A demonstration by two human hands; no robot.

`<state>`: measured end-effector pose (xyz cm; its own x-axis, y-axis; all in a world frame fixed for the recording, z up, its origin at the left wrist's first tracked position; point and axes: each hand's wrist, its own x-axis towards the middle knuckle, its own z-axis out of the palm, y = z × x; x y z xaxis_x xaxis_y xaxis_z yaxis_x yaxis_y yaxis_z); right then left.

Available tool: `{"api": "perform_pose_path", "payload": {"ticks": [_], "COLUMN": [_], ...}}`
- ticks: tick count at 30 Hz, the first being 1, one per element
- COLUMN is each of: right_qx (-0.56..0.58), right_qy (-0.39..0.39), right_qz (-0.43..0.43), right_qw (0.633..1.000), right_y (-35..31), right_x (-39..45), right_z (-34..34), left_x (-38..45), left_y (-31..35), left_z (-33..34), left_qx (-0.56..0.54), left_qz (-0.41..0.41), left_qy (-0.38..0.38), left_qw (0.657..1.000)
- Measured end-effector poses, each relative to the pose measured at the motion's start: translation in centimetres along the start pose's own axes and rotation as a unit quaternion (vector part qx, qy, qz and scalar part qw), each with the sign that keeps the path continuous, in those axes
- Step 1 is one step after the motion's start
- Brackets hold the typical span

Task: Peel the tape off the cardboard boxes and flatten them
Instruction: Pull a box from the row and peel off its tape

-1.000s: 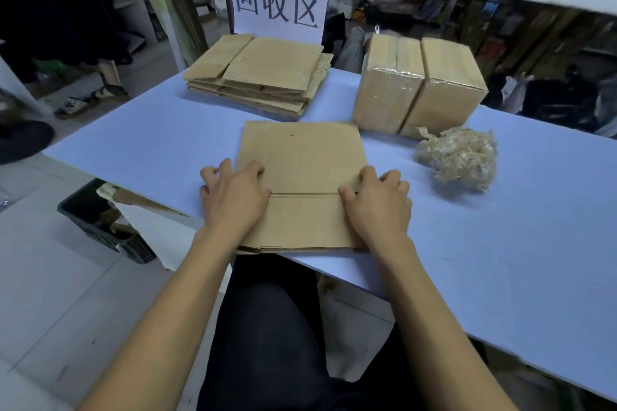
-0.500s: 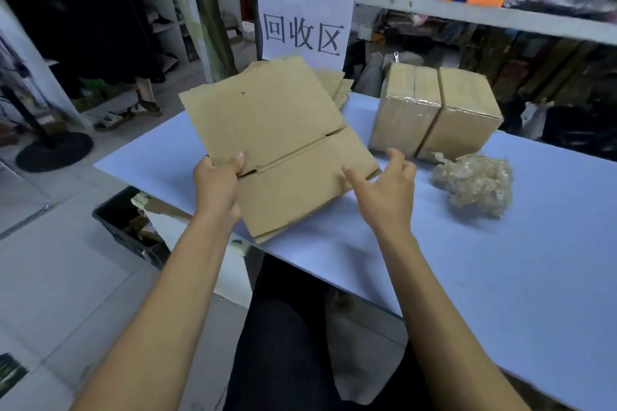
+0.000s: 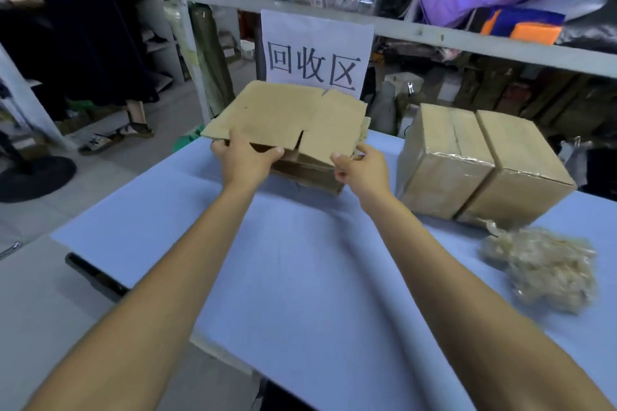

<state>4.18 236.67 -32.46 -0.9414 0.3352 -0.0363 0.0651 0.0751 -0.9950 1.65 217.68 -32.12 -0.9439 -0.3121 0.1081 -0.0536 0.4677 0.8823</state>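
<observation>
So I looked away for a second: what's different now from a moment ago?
The flattened box went from lying pressed flat at the table's near edge to being lifted and carried to the far stack of flattened cardboard under the sign. The left hand and right hand now grip its near edge. The two taped boxes and tape wad stayed put.

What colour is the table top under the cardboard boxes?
Light blue; the table top shows plainly in the head view, the only view there is.

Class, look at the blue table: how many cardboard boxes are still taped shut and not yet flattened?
2. The left taped box and the right taped box stand touching side by side at the table's far right, behind the wad of peeled tape. None appears hidden.
</observation>
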Motion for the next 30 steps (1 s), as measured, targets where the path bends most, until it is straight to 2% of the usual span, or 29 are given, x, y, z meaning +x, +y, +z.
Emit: {"api": "perform_pose_path", "payload": {"ticks": [3, 6, 9, 11, 14, 16, 18, 22, 25, 28, 30], "right_qx": [-0.13, -0.225, -0.236, -0.274, -0.327, -0.329, -0.326, -0.31, -0.24, -0.173, -0.196], "right_qy": [0.058, 0.073, 0.05, 0.014, 0.001, 0.004, 0.0, 0.008, 0.041, 0.044, 0.05], "right_qz": [-0.007, -0.064, -0.133, -0.167, -0.209, -0.226, -0.231, -0.277, -0.324, -0.288, -0.257], "right_qw": [0.99, 0.969, 0.961, 0.947, 0.922, 0.917, 0.917, 0.91, 0.914, 0.941, 0.945], "right_y": [0.8, 1.2, 1.2, 0.9, -0.1, -1.0, -1.8, -3.0, -4.6, -5.1, -3.6], "right_x": [3.6, 3.9, 3.6, 3.4, 3.6, 3.8, 4.2, 4.6, 4.4, 4.6, 4.9], "right_z": [-0.2, -0.2, -0.2, 0.0, 0.3, 0.7, 0.9, 1.2, 1.2, 1.1, 0.8], "left_x": [2.3, 4.0, 5.5, 6.4, 7.5, 7.9, 8.2, 8.1, 8.5, 9.4, 10.4], "left_y": [-1.3, -1.9, -2.4, -2.6, -2.1, -1.5, -0.9, 0.9, 2.2, 2.2, 0.8], "left_z": [0.7, 0.3, -0.7, -1.7, -3.3, -3.7, -3.5, -2.6, -2.6, -2.7, -2.3], "left_qx": [0.171, 0.283, 0.278, 0.257, 0.139, 0.052, 0.018, 0.038, 0.049, 0.118, 0.183], "left_qz": [0.067, 0.148, 0.193, 0.181, 0.114, 0.113, 0.132, 0.2, 0.241, 0.333, 0.361], "left_qy": [-0.011, 0.046, 0.047, 0.028, -0.035, -0.06, -0.06, -0.001, 0.055, 0.078, 0.041], "left_qw": [0.983, 0.947, 0.94, 0.949, 0.983, 0.99, 0.989, 0.979, 0.968, 0.932, 0.914]}}
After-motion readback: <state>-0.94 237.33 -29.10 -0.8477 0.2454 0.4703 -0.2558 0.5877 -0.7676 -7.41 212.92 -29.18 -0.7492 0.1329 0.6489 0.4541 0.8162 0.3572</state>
